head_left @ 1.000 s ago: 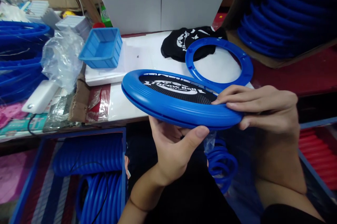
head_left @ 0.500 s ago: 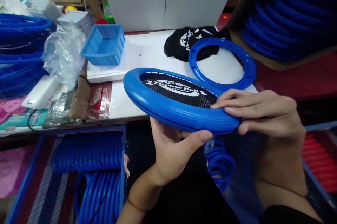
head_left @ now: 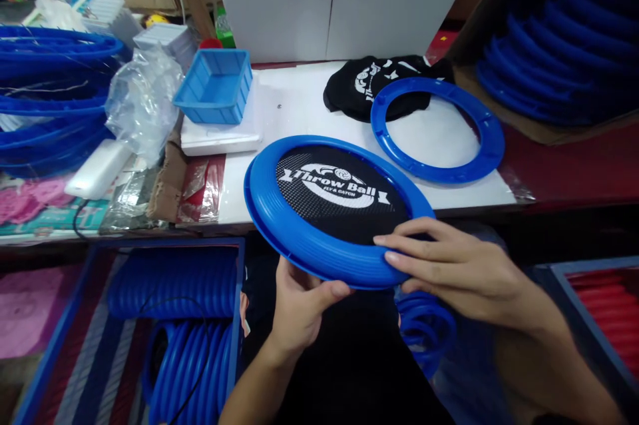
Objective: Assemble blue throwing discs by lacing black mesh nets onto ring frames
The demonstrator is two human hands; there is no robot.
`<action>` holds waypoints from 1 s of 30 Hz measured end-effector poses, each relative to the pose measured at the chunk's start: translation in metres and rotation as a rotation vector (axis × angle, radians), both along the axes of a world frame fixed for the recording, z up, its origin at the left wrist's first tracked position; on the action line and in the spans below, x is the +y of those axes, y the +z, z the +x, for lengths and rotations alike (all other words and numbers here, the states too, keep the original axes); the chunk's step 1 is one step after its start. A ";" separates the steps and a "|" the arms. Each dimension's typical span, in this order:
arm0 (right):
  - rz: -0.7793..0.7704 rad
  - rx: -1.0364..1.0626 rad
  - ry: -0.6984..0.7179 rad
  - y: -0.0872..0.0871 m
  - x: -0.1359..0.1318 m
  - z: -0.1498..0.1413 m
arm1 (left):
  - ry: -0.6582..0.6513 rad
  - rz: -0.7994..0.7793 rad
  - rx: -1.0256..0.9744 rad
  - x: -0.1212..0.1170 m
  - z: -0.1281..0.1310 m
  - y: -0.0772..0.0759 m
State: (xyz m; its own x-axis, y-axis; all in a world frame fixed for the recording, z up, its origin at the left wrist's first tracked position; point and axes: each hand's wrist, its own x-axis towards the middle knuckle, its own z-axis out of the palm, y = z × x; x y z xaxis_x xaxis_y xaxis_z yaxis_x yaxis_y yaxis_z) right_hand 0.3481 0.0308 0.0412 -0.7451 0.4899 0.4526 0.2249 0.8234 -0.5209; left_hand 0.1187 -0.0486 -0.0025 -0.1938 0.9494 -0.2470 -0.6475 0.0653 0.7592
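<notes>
Both my hands hold a blue throwing disc (head_left: 319,238) over the table's front edge. Its centre is black mesh printed "Throw Ball". My left hand (head_left: 304,308) grips the near rim from below, thumb along the edge and the other fingers hidden underneath. At the right rim, my right hand (head_left: 449,265) has its fingers on top and its thumb side out of sight below. A gap shows between upper and lower rim at the left side. Beyond the disc lies a loose blue ring (head_left: 492,138), partly over black printed mesh fabric (head_left: 344,92).
A small blue bin (head_left: 212,105) sits on white boards (head_left: 219,138) at left. Blue rings (head_left: 60,105) are stacked farther left beside a clear plastic bag (head_left: 142,102). A white carton (head_left: 279,18) stands behind. Crates below hold blue rings (head_left: 174,285) and red rings (head_left: 609,312).
The disc has tilted so its printed face shows more fully, and it sits lower in view. My right hand has moved down and left with it. The view has shifted slightly.
</notes>
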 end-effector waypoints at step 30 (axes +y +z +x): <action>-0.099 0.314 0.000 0.002 0.018 0.015 | -0.101 0.196 0.149 0.036 0.015 0.045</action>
